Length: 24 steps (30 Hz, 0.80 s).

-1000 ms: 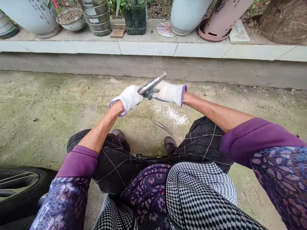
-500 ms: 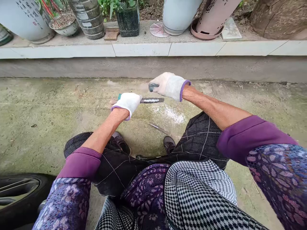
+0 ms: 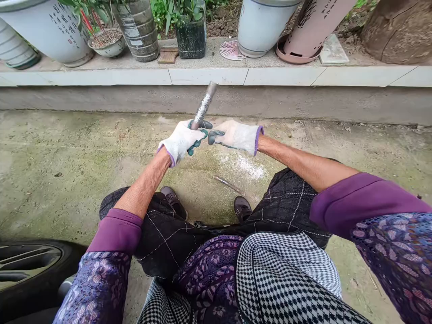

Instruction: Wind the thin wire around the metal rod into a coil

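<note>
My left hand (image 3: 184,140), in a white glove with green-coated fingers, is closed round a short grey rod (image 3: 204,103). Shiny silvery wire or thread is wound in tight turns about the rod's middle. The rod slants up and away to the right, its far end against the ledge in view. Just right of it, my right hand (image 3: 232,135), gloved alike, has its fingers pinched together; anything between them is too small to make out. Below the hands a thin dark rod (image 3: 229,184) lies on the ground, near a patch of white powder (image 3: 248,166).
A tiled ledge (image 3: 205,76) runs across the front, bearing a white pot (image 3: 263,29), a pink pot (image 3: 310,27), a black square planter (image 3: 191,38) and other plants. A car wheel (image 3: 40,270) is close at lower left. My shoes (image 3: 242,207) rest on mossy concrete.
The wound rod has swung from lying level to pointing up and away. My right hand has dropped slightly, closer to the left. The view has shifted a little.
</note>
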Tool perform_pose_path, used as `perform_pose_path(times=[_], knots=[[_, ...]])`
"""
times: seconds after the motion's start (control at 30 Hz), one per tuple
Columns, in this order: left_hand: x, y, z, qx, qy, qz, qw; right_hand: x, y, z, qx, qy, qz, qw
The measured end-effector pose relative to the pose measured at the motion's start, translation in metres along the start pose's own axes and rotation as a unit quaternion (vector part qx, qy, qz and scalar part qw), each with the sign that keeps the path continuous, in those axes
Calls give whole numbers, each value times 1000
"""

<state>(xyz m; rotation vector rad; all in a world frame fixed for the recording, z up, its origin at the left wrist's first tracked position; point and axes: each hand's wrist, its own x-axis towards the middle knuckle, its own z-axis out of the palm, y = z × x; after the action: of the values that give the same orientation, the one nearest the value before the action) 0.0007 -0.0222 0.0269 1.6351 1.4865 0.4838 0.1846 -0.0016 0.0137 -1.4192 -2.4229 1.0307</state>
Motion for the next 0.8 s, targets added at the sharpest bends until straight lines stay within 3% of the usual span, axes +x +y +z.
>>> perform_pose_path(times=[0.17, 0.27, 0.37, 0.47, 0.6, 0.7, 0.8], knots=[[-2, 0, -1, -90, -22, -8, 996, 2, 3, 1, 9, -8, 49, 999], [1, -4, 1, -98, 4, -13, 995, 0, 7, -5, -73, -25, -5, 997], [7, -11, 5, -75, 19, -28, 997, -9, 3, -15, -195, 63, -67, 976], [14, -19, 10, -30, 17, -43, 998, -21, -7, -25, -232, 178, -71, 953], [19, -24, 14, 34, 37, -41, 998, -28, -14, -30, -266, 185, -75, 943], [20, -21, 13, 22, 40, -32, 998, -28, -12, -34, -235, 204, -83, 947], [18, -13, 7, -40, 42, -8, 998, -30, -8, -42, -133, 290, -72, 945]])
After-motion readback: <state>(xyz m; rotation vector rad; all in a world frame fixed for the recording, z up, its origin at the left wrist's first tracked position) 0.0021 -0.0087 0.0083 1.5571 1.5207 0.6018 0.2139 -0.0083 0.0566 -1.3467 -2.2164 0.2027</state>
